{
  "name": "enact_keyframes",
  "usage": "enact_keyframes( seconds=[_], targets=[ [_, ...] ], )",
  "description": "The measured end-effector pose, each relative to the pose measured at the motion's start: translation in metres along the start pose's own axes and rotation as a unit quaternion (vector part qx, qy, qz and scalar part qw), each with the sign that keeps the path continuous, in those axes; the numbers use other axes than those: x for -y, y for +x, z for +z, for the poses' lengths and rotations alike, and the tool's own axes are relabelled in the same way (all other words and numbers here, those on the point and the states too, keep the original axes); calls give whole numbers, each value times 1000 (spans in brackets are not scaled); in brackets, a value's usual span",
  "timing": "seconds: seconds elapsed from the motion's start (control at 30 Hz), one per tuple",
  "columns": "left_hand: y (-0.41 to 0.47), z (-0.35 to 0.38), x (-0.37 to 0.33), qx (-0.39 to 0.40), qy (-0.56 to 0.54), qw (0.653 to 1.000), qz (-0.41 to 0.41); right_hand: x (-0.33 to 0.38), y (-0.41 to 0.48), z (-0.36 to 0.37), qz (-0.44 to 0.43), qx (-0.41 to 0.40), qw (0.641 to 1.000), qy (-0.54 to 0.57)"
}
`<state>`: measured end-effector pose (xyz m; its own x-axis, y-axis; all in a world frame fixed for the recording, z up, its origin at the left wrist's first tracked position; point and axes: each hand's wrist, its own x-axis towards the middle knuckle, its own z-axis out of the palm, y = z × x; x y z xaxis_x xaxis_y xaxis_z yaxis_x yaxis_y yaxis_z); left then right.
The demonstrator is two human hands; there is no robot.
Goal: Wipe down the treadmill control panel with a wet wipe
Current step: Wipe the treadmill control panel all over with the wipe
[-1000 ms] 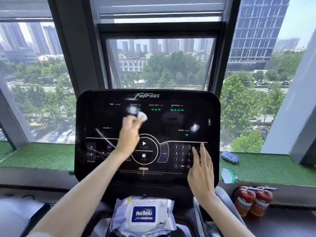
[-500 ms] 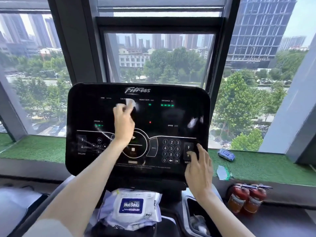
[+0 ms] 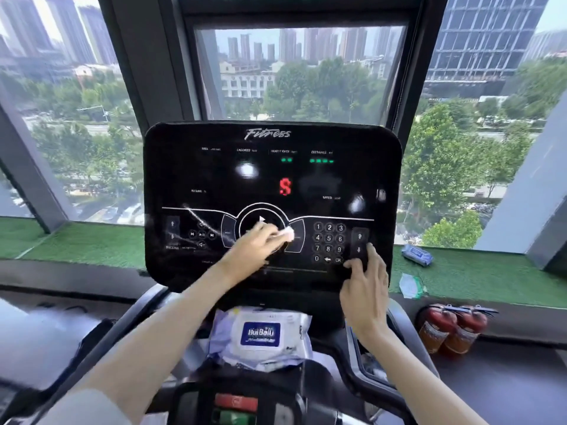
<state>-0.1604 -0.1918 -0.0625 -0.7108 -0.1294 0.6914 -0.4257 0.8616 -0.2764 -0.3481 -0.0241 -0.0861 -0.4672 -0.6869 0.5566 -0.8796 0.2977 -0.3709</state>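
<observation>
The black treadmill control panel (image 3: pixel 214 179) stands upright before me, with a round play control in the middle and a number keypad at the right. My left hand (image 3: pixel 251 243) holds a small white wet wipe (image 3: pixel 287 234) and presses it on the panel over the round control. My right hand (image 3: pixel 365 280) rests with spread fingers on the panel's lower right corner, fingertips at the speed arrow buttons. A red figure glows in the panel's middle.
A white pack of wet wipes (image 3: pixel 260 335) lies on the console tray below the panel. Two red fire extinguishers (image 3: pixel 451 329) lie at the right, under a green turf sill (image 3: pixel 478 277) with a blue packet (image 3: pixel 417 255). Large windows stand behind.
My left hand has swept the wipe down from the panel's upper readouts to the round middle control. A red figure has lit up. The right hand stays at the lower right corner.
</observation>
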Motion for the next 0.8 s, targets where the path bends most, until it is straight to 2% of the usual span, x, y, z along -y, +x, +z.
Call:
enact_keyframes(
  seconds=[0.03,0.07,0.1,0.13,0.17,0.23,0.37,0.47,0.5,0.53,0.57,0.63,0.67,0.7,0.8],
  targets=[
    [-14,-12,25,-47,-26,989,-139,7,-2,2,4,1,1000,2],
    [-23,-24,48,-99,-49,946,-305,15,-5,4,9,3,1000,3],
    [-27,-35,65,-151,-56,884,-439,24,-8,7,12,6,1000,2],
    [-29,-44,77,-195,-56,831,-518,34,-12,10,13,9,1000,0],
    [-29,-49,85,-224,-61,805,-546,44,-16,14,11,10,1000,-1],
    [-30,-57,94,-227,-93,805,-540,63,-25,21,1,10,1000,-6],
    [-48,-65,107,-153,-106,853,-488,94,-47,31,-17,21,999,-16],
    [-47,-64,105,-114,-109,841,-518,109,-60,36,-24,37,999,-29],
    [-43,-61,98,-98,-106,847,-512,114,-63,38,-21,40,998,-31],
    [-39,-59,89,-76,-114,866,-481,119,-65,40,-16,43,998,-34],
    [-37,-56,79,-41,-138,898,-416,125,-68,42,-15,48,998,-39],
    [-40,-51,61,54,-181,958,-216,135,-73,44,-23,56,997,-43],
    [-43,-52,58,90,-185,968,-144,140,-75,45,-29,59,997,-41],
    [-43,-56,62,95,-192,968,-131,144,-77,45,-34,62,997,-38],
    [-26,-76,98,-6,-176,955,-239,150,-81,44,-39,75,996,-34]
  ],
)
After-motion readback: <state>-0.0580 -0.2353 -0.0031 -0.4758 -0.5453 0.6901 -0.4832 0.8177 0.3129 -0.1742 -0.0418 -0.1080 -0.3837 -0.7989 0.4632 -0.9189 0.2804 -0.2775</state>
